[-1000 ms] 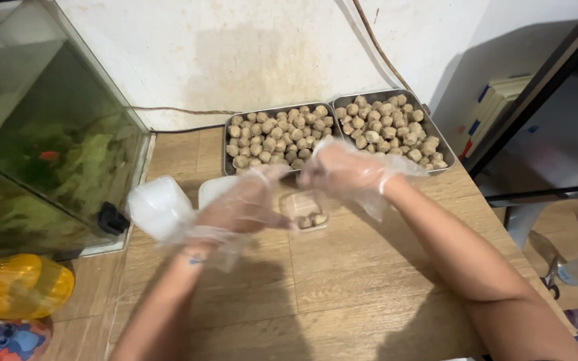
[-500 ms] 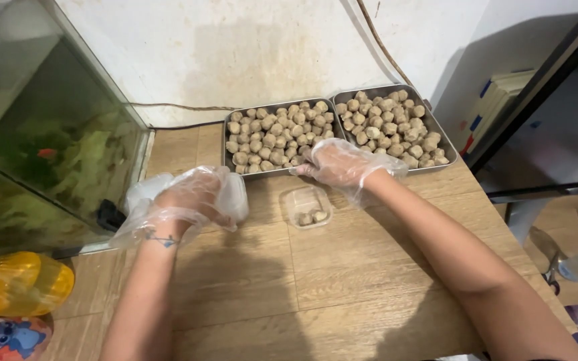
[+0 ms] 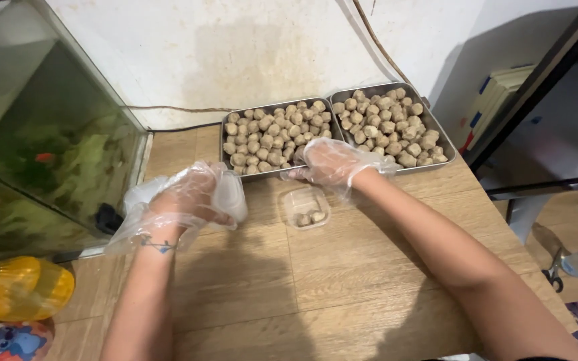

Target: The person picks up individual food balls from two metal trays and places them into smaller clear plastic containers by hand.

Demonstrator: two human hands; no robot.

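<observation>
Below, we see both gloved hands at work over a wooden table (image 3: 342, 281). Our left hand (image 3: 185, 200) curls its fingers around a stack of clear plastic cups (image 3: 230, 195), steadying it just beside the palm. Our right hand (image 3: 332, 160) reaches to the near rim of the left metal tray (image 3: 225, 144), fingertips (image 3: 297, 174) drawn together, apparently pinching a meatball, though the glove blurs this. A small clear container (image 3: 306, 207) sits just beneath those fingertips, open to receive pieces; a second tray (image 3: 436, 130) lies beyond the knuckles.
</observation>
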